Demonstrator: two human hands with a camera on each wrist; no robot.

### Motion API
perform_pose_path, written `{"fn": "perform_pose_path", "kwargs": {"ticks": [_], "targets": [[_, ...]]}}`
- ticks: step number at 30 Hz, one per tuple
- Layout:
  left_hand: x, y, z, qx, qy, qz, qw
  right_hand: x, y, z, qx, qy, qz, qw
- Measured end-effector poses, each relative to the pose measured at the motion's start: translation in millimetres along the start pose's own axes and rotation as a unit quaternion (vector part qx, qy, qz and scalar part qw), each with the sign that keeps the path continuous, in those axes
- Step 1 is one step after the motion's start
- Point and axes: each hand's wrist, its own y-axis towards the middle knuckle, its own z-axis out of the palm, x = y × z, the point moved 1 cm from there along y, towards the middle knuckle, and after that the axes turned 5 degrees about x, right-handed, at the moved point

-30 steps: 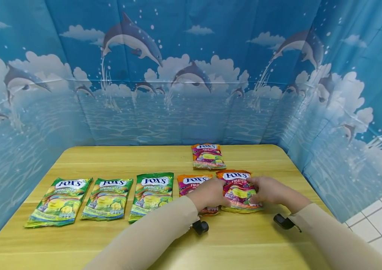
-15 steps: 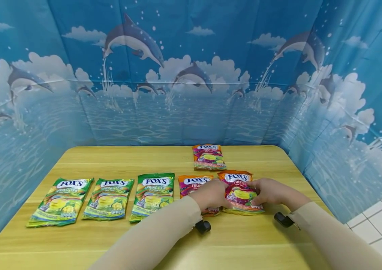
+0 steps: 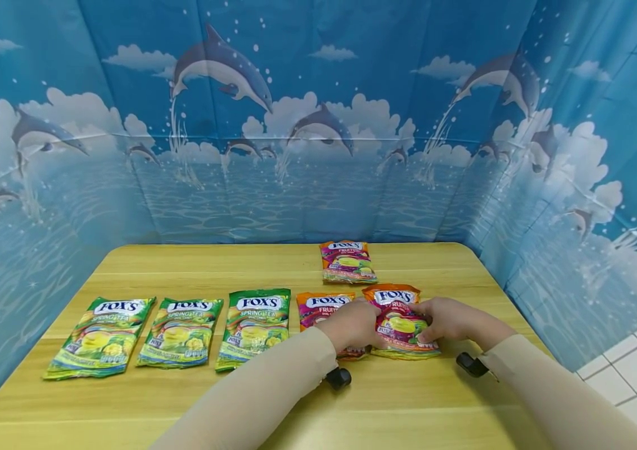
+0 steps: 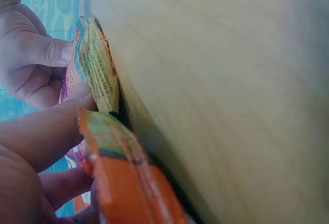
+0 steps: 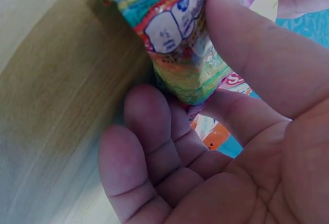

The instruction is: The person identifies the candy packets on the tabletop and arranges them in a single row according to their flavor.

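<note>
An orange and purple Fox's Fruits candy bag (image 3: pixel 399 322) lies face up at the right end of the front row, between both hands. My left hand (image 3: pixel 354 325) holds its left edge, with the thumb (image 4: pixel 77 98) on the bag in the left wrist view. At the right edge, my right hand (image 3: pixel 456 320) pinches it, thumb on top and fingers beneath in the right wrist view (image 5: pixel 247 147). A second Fruits candy bag (image 3: pixel 324 302) sits directly to the left, partly hidden under my left hand and wrist.
Three green Spring Tea candy bags (image 3: pixel 253 325) continue the row leftward on the wooden table (image 3: pixel 397 412). Another Fruits bag (image 3: pixel 347 261) lies near the table's back edge. A blue dolphin curtain (image 3: pixel 318 187) hangs behind and along both sides.
The rightmost candy bag and both hands have shifted very slightly toward the person and to the right since a second ago. Over the last half second they hold almost still.
</note>
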Motion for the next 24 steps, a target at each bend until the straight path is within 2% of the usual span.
{"fn": "perform_pose_path", "kwargs": {"ticks": [16, 24], "targets": [[-0.8, 0.8, 0.0, 0.004, -0.007, -0.008, 0.9999, 1.3, -0.7, -1.1, 0.005, 0.01, 0.004, 0.9999], [0.3, 4.7, 1.6, 0.0, 0.005, 0.003, 1.0, -2.3, 0.8, 0.1, 0.005, 0.011, -0.006, 0.9999]]}}
